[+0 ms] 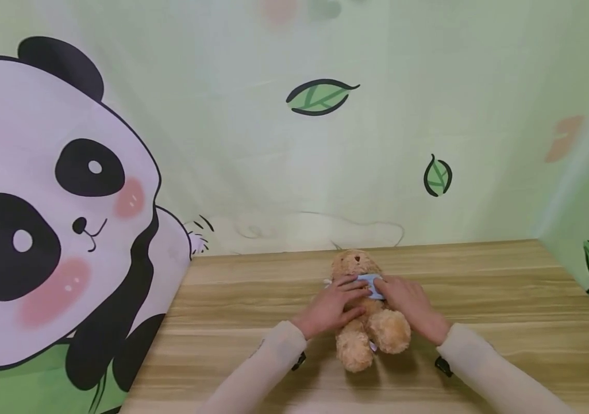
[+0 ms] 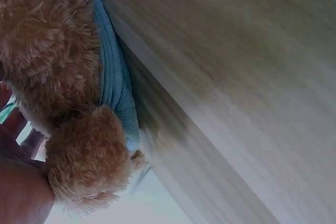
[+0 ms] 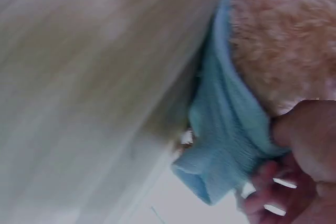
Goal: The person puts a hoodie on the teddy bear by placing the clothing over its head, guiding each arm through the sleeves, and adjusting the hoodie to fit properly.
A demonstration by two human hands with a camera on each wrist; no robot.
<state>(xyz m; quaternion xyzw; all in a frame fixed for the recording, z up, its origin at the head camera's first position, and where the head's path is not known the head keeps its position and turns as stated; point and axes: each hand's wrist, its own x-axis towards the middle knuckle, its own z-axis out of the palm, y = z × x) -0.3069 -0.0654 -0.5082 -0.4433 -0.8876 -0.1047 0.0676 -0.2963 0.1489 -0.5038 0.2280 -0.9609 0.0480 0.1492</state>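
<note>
A light brown teddy bear (image 1: 373, 313) lies on its back, head toward the wall and legs toward me. A blue towel (image 1: 372, 286) covers part of its chest; in the left wrist view the towel (image 2: 116, 80) also passes beneath the bear's back. My left hand (image 1: 331, 305) rests across the belly and chest with its fingers extended. Thumb and fingers of my right hand (image 1: 412, 302) pinch the towel at the bear's other side. In the right wrist view, a folded corner of the towel (image 3: 207, 171) sticks out past that grip.
The bear lies on a wood-grain table (image 1: 247, 299). Behind the table hangs a pale green backdrop (image 1: 253, 155) with printed leaves, and a large printed panda (image 1: 92, 230) at the left. The bear's head is near the table's back edge.
</note>
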